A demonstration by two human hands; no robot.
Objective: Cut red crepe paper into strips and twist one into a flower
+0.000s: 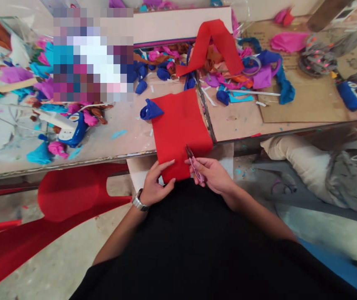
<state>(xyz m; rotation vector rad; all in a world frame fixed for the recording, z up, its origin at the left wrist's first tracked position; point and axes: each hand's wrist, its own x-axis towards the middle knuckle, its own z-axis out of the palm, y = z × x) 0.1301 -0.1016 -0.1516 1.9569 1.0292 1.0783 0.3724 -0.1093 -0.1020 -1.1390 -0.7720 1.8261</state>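
A wide red sheet (pixel 178 121), of crepe paper or cloth, hangs from the table's front edge down to my lap. My left hand (pixel 157 183), wearing a metal-banded watch (pixel 140 201), rests at the sheet's lower left side with thumb and fingers apart. In my right hand (pixel 211 174) is a small pair of scissors (pixel 194 163) with pink handles. Its dark blades point up and away from me, over the right part of the sheet. On the sheet's upper left corner sits a folded dark blue piece (pixel 152 109).
A long red strip (pixel 211 46) lies folded across a pile of coloured scraps. Blue-and-white tools (pixel 74 128) lie at left and far right. Cardboard (pixel 300 104) covers the right table. A red chair (pixel 72 193) stands left; a seated person's trouser leg (pixel 291 154) is at right.
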